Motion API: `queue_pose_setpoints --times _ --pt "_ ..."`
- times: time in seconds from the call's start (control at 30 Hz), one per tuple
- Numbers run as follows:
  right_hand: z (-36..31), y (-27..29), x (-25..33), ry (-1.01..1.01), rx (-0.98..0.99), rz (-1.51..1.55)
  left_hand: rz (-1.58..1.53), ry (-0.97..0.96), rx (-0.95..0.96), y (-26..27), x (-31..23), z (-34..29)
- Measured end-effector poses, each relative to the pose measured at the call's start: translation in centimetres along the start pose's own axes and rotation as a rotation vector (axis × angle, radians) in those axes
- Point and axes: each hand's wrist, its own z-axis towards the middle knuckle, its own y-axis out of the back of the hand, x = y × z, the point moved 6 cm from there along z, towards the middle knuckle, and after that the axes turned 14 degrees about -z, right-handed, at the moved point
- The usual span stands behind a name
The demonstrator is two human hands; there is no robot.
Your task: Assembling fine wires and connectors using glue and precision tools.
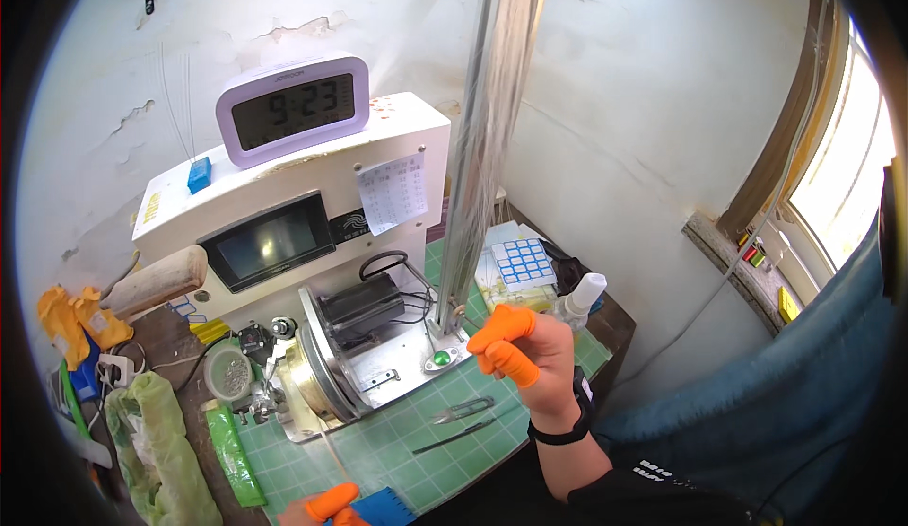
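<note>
Right hand: rubber fingertips pressed together; left hand: grip unclear, beside toothed plastic.

One right hand right of centre and one left hand at the bottom edge — two hands, with two orange finger covers visible on each. Lower centre has two tools: one pair of snips, one pair of black tweezers. Upper left has one purple-framed clock and one blue block — below them, one dark screen.
</note>
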Motion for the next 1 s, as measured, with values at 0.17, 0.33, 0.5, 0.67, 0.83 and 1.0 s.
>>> queue_pose_setpoints --times 0.17,0.33,0.5,0.67,0.83,1.0 --pt "0.1 -0.1 0.3 0.027 0.027 -0.052 0.034 0.017 -0.023 -0.1 0.2 -1.0" --pt "0.6 0.7 0.2 0.049 0.029 -0.054 0.029 0.082 -0.053 -0.1 0.2 -0.7" --pt "1.1 1.8 -0.5 0.14 0.028 -0.067 -0.014 0.057 -0.014 -1.8 0.0 1.2" --pt "3.1 3.3 -0.9 0.139 -0.268 -0.336 -0.016 0.076 0.007 -3.3 0.3 2.7" --pt "6.3 3.3 -0.9 0.105 -0.326 -0.646 -0.032 0.087 0.026 -4.8 0.6 3.6" --pt "6.2 3.2 -1.9 0.099 -0.239 -0.566 -0.019 0.065 0.07 -5.4 0.4 3.6"
